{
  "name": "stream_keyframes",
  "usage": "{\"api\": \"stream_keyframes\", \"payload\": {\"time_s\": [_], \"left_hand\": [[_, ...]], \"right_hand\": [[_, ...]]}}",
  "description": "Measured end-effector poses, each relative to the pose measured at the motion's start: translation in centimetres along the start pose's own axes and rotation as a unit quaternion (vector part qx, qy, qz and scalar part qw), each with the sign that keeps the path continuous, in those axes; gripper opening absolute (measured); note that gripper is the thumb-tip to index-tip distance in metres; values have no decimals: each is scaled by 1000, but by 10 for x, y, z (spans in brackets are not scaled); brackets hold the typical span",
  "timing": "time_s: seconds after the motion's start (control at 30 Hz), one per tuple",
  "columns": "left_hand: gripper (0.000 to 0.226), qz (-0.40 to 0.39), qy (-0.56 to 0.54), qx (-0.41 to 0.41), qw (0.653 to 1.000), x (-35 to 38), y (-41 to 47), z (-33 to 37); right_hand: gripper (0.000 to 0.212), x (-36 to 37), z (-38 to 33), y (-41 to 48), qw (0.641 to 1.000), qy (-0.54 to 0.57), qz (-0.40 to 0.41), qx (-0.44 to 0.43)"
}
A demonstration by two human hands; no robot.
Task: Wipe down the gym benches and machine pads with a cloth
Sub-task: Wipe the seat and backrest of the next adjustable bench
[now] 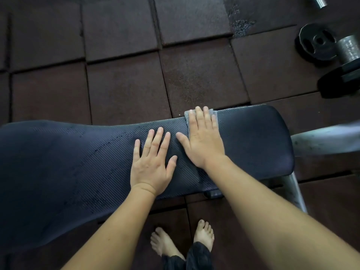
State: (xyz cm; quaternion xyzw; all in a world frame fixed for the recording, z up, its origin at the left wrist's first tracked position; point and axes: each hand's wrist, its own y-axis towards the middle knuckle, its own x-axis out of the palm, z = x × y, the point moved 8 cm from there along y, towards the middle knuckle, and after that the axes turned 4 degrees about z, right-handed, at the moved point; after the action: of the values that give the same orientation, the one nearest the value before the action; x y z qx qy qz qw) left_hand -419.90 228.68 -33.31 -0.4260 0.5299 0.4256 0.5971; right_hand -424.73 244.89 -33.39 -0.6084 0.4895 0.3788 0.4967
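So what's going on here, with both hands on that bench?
A person is wiping the bench pad. Their right hand presses flat on a grey cloth at the pad's far edge, near its rounded end. The left hand rests flat on the bare pad beside it, holding nothing. The person stands barefoot on rubber floor tiles, and a weight plate lies on the floor off to the right.

No writing, label, brand or number can be read. The weight plate point(316, 44) is too dark and small to show any marking, and the bench pad point(58, 162) shows only ribbed texture.
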Motion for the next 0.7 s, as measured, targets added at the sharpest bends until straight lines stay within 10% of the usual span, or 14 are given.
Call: {"api": "stream_keyframes", "payload": {"time_s": [0.33, 0.5, 0.7], "left_hand": [[73, -46, -71, -1, 996, -10, 0, -26], [71, -40, -39, -42, 998, -20, -10, -103], [72, -54, -5, -25, 998, -15, -18, -142]], "right_hand": [[90, -13, 49, 14, 997, -33, -30, -65], [82, -4, -1, 8, 999, -30, 15, 32], [74, 17, -98, -2, 999, -16, -9, -44]]}}
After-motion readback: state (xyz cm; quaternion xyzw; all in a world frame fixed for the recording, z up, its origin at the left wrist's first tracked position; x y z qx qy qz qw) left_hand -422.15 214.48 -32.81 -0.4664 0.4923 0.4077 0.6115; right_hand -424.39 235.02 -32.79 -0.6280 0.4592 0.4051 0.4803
